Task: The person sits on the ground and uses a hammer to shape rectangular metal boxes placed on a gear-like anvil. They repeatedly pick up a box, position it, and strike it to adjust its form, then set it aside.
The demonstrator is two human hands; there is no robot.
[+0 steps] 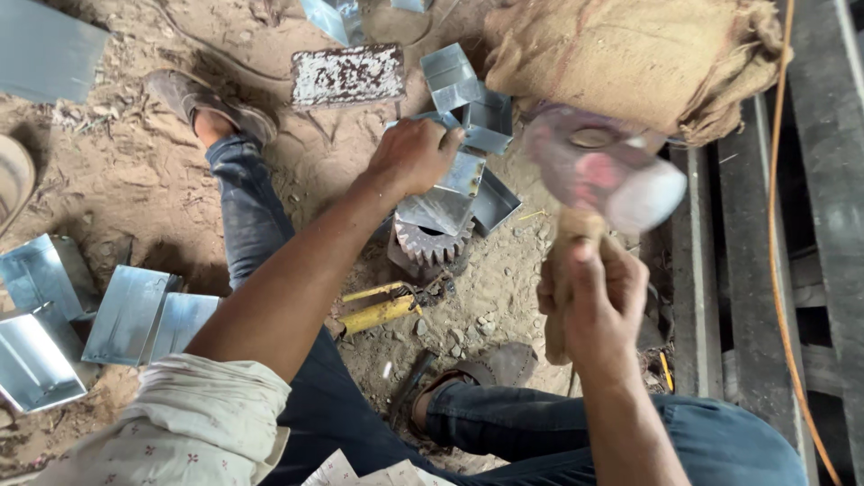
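My left hand point(412, 153) grips a folded sheet-metal piece point(445, 200) and holds it down on a toothed steel gear point(430, 243) that stands in the dirt. My right hand point(592, 301) is closed around the wooden handle of a mallet point(601, 169). The mallet's round head is blurred and raised to the right of the metal piece, just above the gear's height. More bent metal pieces point(468, 99) lie right behind the left hand.
Shiny folded metal sheets point(81, 319) lie stacked at the left. A burlap sack point(630, 54) sits at the top right beside dark planks point(756, 270). A rusty plate point(347, 76), a yellow-handled tool point(378, 310) and my sandalled feet point(202, 99) rest on sandy ground.
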